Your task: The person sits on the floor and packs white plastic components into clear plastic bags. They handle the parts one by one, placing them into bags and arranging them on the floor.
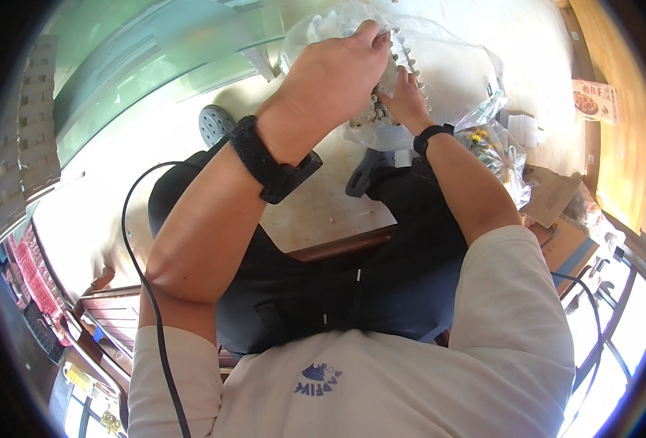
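Note:
My left hand (342, 71) reaches up and across, its thumb and fingers closed at the upper edge of a greyish, knobbly-edged tray (387, 82) that looks like a moulded egg tray. On the tray's lower right side rests my right hand (409, 99), thumb and fingers spread over its edge and gripping it. Much of the tray is hidden by my left hand and wrist. A large clear plastic bag (454, 71) lies around and beneath it; whether the tray is inside the bag, I cannot tell. Both wrists wear black bands.
Green glass panels (153, 71) stand at the upper left. Stacked grey trays (38, 117) rise at far left. A grey perforated clog (215, 125) is on the floor. Right of me are a bag with yellow flowers (481, 137) and a cardboard box (566, 246). A black cable (137, 249) runs past my left arm.

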Tool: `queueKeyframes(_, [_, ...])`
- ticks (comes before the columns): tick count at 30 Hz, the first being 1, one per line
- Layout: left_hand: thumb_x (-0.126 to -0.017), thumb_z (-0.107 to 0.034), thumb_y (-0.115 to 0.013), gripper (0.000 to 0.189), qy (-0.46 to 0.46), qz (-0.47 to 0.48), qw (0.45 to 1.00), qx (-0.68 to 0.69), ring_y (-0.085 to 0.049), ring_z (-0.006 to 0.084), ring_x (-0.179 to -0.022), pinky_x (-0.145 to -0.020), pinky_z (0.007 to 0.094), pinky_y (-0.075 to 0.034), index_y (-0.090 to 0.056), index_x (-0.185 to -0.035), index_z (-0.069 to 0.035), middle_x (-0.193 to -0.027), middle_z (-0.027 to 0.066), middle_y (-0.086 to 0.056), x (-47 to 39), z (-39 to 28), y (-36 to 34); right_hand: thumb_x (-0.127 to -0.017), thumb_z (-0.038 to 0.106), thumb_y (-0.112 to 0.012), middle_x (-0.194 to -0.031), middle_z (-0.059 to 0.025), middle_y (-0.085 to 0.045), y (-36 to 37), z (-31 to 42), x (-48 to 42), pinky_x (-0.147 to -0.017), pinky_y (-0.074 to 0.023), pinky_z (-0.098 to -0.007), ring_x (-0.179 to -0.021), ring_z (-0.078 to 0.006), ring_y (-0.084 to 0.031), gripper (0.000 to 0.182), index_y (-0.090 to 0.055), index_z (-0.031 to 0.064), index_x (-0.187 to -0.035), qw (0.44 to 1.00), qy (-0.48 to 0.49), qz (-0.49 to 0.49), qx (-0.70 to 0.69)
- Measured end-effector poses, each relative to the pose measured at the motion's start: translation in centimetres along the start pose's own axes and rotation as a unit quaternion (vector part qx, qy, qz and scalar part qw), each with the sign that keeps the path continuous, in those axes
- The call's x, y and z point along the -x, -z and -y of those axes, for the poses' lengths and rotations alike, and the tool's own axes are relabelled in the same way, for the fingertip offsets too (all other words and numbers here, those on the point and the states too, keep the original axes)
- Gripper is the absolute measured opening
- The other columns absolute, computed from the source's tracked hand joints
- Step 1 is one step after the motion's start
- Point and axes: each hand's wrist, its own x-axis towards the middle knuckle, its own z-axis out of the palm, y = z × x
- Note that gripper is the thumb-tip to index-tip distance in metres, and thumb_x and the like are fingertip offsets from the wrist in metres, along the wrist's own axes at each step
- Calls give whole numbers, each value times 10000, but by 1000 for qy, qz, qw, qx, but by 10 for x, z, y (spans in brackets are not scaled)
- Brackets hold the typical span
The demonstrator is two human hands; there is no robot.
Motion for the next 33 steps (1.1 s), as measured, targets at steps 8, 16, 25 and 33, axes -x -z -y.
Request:
queueKeyframes(8, [-818, -8, -603, 352, -25, -16, 1000, -1, -676, 260, -701, -614, 340, -573, -621, -1168, 29, -1035, 97, -586, 9, 5, 4, -862, 207, -587, -1125, -338, -632, -2, -19, -22, -948, -493, -510, -1098, -481, -603, 567, -460, -9, -1370, 999, 24, 30, -35])
queueKeyframes(16, [-804, -36, -579, 400, -23, 21, 999, 25, -663, 304, -776, -657, 415, -553, -589, -1203, -3, -1080, 125, -568, 33, 19, 2, -877, 258, -577, -1163, -229, -668, 44, 13, -34, -957, -490, -493, -1104, -417, -620, 403, -632, 65, -1226, 999, 23, -12, -22])
queueKeyframes(25, [-904, -131, -535, 177, 134, 85, 980, 121, -687, 346, -727, -643, 457, -543, -637, -1012, -35, -817, 144, -665, 66, -2, -11, -899, 69, -647, -1014, -166, -703, 146, 142, 59, -686, -554, -363, -782, -283, -701, 199, -656, 22, -1092, 952, 246, -130, -123])
queueKeyframes(33, [-831, -140, -592, 170, 1, 182, 982, 55, -715, 277, -713, -575, 431, -524, -729, -893, -61, -747, 106, -710, 79, -15, -13, -864, 84, -674, -1100, -150, -658, 222, 352, 95, -792, -539, -382, -922, -333, -668, 279, -650, 48, -1140, 846, 515, -134, -44])
